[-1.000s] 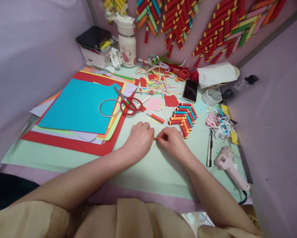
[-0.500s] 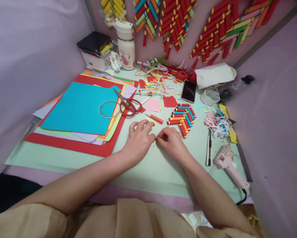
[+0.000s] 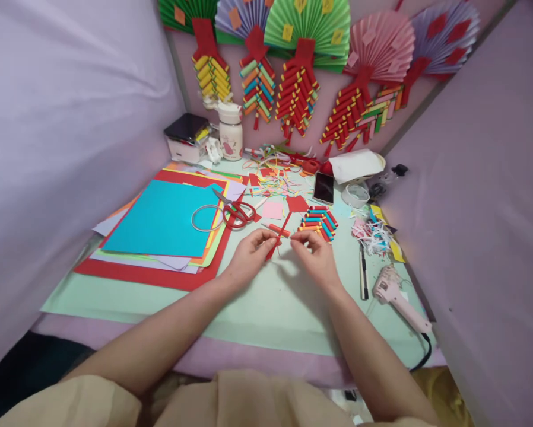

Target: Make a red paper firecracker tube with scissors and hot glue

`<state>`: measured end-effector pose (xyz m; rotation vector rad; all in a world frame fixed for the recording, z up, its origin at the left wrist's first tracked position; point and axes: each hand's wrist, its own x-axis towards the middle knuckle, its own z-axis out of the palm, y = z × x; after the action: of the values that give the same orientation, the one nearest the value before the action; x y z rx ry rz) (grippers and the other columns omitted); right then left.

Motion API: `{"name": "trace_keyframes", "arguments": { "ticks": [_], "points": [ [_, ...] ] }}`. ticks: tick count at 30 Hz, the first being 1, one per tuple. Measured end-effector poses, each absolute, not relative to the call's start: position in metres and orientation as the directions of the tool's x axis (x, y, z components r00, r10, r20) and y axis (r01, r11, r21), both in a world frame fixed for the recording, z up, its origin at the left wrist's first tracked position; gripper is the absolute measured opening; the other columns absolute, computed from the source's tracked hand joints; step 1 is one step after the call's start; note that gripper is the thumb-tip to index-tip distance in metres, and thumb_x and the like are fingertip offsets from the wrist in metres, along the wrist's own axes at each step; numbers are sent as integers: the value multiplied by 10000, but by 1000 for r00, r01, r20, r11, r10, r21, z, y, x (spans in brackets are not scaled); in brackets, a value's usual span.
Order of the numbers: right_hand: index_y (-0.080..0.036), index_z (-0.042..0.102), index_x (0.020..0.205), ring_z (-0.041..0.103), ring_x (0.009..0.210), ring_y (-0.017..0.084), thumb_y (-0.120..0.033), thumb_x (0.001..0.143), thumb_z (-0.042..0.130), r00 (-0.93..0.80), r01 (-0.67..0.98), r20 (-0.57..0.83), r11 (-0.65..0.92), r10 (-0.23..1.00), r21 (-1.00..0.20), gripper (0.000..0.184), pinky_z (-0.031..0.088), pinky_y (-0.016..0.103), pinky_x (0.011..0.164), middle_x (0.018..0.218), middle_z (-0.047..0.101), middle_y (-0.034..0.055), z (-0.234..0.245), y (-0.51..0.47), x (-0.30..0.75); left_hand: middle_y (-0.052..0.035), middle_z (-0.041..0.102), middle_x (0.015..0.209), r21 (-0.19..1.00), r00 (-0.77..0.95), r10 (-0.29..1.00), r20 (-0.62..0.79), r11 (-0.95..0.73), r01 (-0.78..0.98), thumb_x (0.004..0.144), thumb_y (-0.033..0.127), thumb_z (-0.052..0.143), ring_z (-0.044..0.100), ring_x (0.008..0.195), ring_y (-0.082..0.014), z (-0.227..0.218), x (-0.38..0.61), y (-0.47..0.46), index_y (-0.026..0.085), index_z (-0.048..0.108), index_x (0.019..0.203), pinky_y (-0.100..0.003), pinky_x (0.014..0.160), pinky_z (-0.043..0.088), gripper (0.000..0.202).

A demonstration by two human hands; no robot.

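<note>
My left hand (image 3: 254, 254) pinches a narrow red paper strip (image 3: 286, 223) between thumb and fingers, raised above the table. The strip slants up to the right, and its lower end sticks out below my thumb. Close by on the right, my right hand (image 3: 316, 256) is closed in a pinch at the fingertips. What it holds, if anything, is too small to make out. Just beyond my right hand lies a herringbone cluster of rolled paper tubes (image 3: 319, 220) in red, blue and orange. Behind my left hand is a red-orange stick (image 3: 273, 229), partly covered.
Scissors (image 3: 236, 213) and a ring (image 3: 204, 218) lie by stacked coloured paper (image 3: 159, 216) on the left. On the right are a glue gun (image 3: 397, 296), a pen (image 3: 363, 273), paper scraps (image 3: 376, 234) and a tape roll (image 3: 355, 194). A phone (image 3: 323, 188) and bottle (image 3: 229, 133) stand farther back.
My hands have lifted off the tabletop and moved slightly apart. The red strip now shows at length in my left hand. The view has tilted up, bringing the paper fans on the wall into sight.
</note>
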<state>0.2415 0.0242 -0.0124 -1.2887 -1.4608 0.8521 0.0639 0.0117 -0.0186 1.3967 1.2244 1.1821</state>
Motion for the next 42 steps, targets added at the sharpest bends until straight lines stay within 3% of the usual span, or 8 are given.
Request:
{"name": "trace_keyframes", "arguments": {
  "ticks": [3,9,13,20,24,30,37,42],
  "points": [
    [-189,656,800,562,754,167,-353,724,634,-62,276,131,144,989,-950,182,453,301,729,790,649,28,-6,21,217,-28,639,815,999,42,999,29,-28,-33,813,371,583,576,759,-156,-17,64,10,175,608,840,-276,705,446,199],
    [-181,657,732,561,701,152,-369,702,661,-32,108,50,53,998,-993,190,448,287,703,739,651,14,-3,23,187,12,619,770,976,-52,999,17,-28,-217,716,372,702,579,737,-134,-20,58,14,192,551,869,-244,675,426,280],
    [-184,660,718,583,709,153,-391,702,673,-22,18,28,29,999,-999,208,451,289,727,734,667,15,-8,25,187,-19,652,796,956,1,1000,-15,15,-294,728,437,688,584,751,-140,-25,55,19,169,629,837,-252,694,432,295],
    [-179,661,713,599,693,151,-403,689,704,-42,-22,82,81,996,-996,229,451,284,724,715,675,16,-17,24,197,-6,644,723,978,117,993,1,23,-209,667,411,760,528,646,-111,-21,53,17,160,684,772,-236,631,398,283],
    [-184,698,795,629,769,165,-408,721,676,-75,-63,105,101,992,-993,237,456,300,802,766,705,25,-16,22,201,-30,676,776,961,125,992,-19,53,-271,652,402,783,542,646,-108,-18,53,16,158,698,781,-235,622,402,289],
    [-199,722,882,634,922,192,-421,747,673,-106,-79,160,152,981,-985,264,445,325,884,943,722,51,-19,26,208,-41,687,806,872,249,966,-63,175,-457,653,356,815,596,741,-113,-15,52,16,155,711,814,-215,670,441,278],
    [-215,726,930,626,942,194,-435,768,668,-193,-80,221,209,956,-975,279,444,331,877,972,717,36,-20,26,210,-14,662,772,689,472,870,-142,429,-585,748,231,765,618,755,-105,-15,47,16,146,674,902,-233,701,489,198],
    [-205,721,924,622,922,187,-421,765,669,-193,-90,221,207,956,-974,273,438,324,871,952,715,35,-16,23,209,-1,651,759,640,511,846,-152,478,-602,762,202,754,618,721,-91,-15,45,16,143,657,913,-231,697,504,189]
  ]
}}
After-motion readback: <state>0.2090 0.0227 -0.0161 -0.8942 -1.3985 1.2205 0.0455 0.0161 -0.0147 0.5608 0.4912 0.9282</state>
